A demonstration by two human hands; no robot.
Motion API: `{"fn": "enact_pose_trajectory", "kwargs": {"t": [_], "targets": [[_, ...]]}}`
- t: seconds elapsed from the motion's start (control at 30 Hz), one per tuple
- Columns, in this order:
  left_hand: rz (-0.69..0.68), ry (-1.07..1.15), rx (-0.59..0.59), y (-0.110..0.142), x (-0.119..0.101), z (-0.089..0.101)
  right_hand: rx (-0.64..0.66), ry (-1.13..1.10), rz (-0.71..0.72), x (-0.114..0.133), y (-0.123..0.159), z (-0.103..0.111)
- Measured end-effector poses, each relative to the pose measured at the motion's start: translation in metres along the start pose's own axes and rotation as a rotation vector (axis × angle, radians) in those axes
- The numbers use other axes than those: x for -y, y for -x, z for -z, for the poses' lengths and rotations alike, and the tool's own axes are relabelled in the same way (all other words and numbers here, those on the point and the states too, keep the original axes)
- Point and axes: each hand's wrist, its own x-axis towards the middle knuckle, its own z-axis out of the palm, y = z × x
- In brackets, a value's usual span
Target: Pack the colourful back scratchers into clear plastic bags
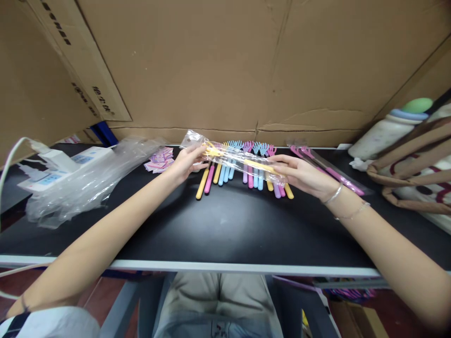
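Yellow back scratcher (259,165) in one clear sleeve (230,157), two hands (187,162) pinching it near both ends, one bottle (380,134)

Single head-worn view, facing forward and down, black table (225,234) near, cardboard wall (197,61) beyond

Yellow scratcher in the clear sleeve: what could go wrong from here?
1. The yellow scratcher's claw head might snag or tear the thin clear sleeve held between left hand and right hand.
2. Lowering the hands could disturb the closely laid row of scratchers beneath.
3. The left forearm might drag the loose plastic beside it.
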Motion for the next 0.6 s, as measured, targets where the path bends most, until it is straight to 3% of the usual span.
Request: {"fn": "enact_pose_trajectory", "kwargs": {"t": [0.33,0.6], "targets": [[0.043,-0.03,0.073,0.007,0.01,-0.008,0.242,0.105,-0.11,-0.001,0.002,-0.013],[-0.045,-0.287,0.38,0.02,0.018,-0.014,0.396,0.263,-0.078,0.006,0.005,-0.026]]}}
